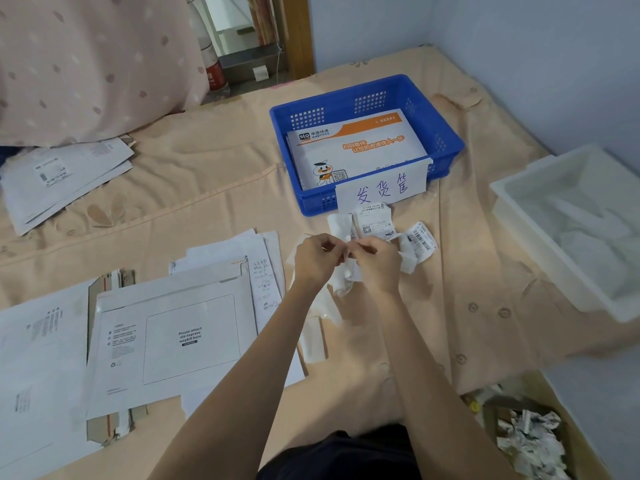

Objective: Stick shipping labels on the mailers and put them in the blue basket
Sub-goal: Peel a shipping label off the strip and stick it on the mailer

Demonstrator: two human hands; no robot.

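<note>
A white mailer (173,341) is laid flat on the bed (467,271) at near left. A shipping label (346,271) is pinched between the left hand (317,259) and right hand (375,263). Beyond, another mailer (353,147) is seen inside the blue basket (446,140).

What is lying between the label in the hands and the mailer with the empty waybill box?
Nothing visible blocks it. Both hands, left hand and right hand, pinch a label over the bed. The mailer lies face up to their left, its printed waybill box uncovered. Loose labels sit farther off, toward the blue basket.
</note>
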